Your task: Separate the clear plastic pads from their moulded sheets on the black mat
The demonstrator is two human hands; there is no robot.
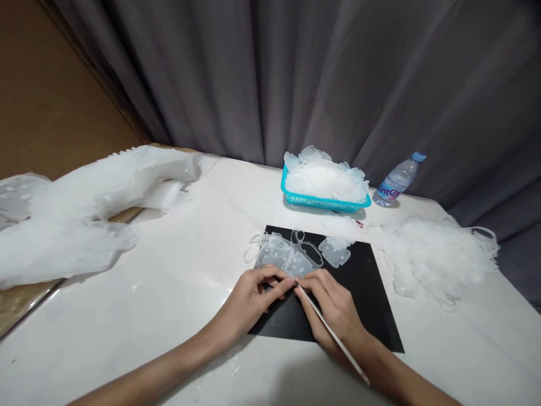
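Observation:
My left hand [257, 290] is closed, its thumb and fingers pinching the near edge of a translucent plastic sheet [276, 254] with cut-out shapes. My right hand [332, 301] grips a thin white pen-like tool [340, 343], whose tip meets the sheet's edge right beside my left fingertips. The tool's long shaft slants back over my right wrist. Both hands are over a black mat [374, 310]. A smaller translucent piece [335, 252] lies on the mat, beyond my right hand. What exactly is between the fingertips is too small to make out.
A turquoise basket [325, 204] heaped with translucent white pieces stands at the back, with a water bottle [395, 183] to its right. White scraps [439, 259] are piled on the right. Bulky white plastic bundles [97, 197] lie on the left. A grey curtain [296, 73] hangs behind the white table [139, 332].

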